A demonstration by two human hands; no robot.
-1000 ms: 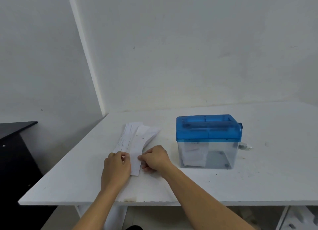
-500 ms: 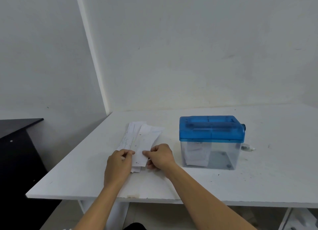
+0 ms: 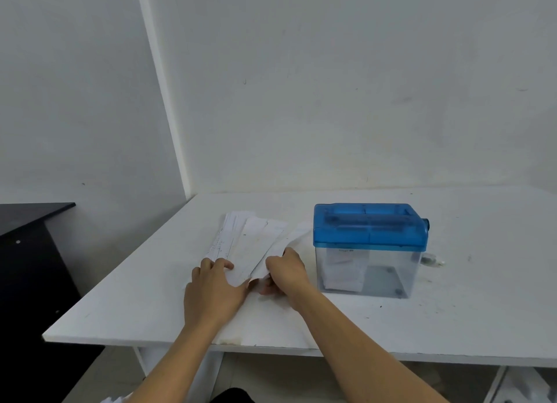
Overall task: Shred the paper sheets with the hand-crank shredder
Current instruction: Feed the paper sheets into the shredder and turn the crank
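Station: white table (image 3: 452, 318), viewed from the head camera.

1. The paper stack (image 3: 241, 243) lies on the table at 9 o'clock of the shredder (image 3: 367, 237), near it but not touching. Its long strips run toward 12 to 1 o'clock, so a strip lifted off is roughly lined up for the feed slot.

2. The left hand (image 3: 214, 285) sits on the near end of the stack with fingers bent over it. It appears to be there to pin the remaining strips so they do not drag along. Whether the thumb goes under the edge cannot be told.

3. The right hand (image 3: 286, 273) pinches the near end of a single sheet (image 3: 291, 241). The sheet is peeled off the stack at its 3 o'clock side, and its far end points at the shredder's blue lid.

4. The shredder stands upright. Its clear bin (image 3: 385, 279) already holds some shreds on its 9 o'clock side. A blue knob (image 3: 425, 223) projects at 3 o'clock (presumably the crank mount). No hand is on it.

Assessment: the step in hand is separating one sheet. Feeding and cranking are not yet begun, and most of the stack remains.

Risk: a thin strip may carry a second one with it.
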